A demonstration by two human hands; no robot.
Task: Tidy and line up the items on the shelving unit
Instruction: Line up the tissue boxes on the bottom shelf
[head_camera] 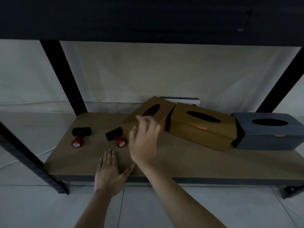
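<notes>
Three tissue boxes (202, 134), two tan and one grey, sit right of centre on the shelf (181, 162); we cannot read the orange labels (201, 128). Our left hand (109, 171) lies flat, fingers straight; our right hand (144, 142), blurred, spreads loose fingers by the leftmost box (164, 104).

Dim light, pale wall (148, 71), tiled floor (246, 208)

Dim, underexposed; right hand (144, 142) motion-blurred; edges bowed.
</notes>
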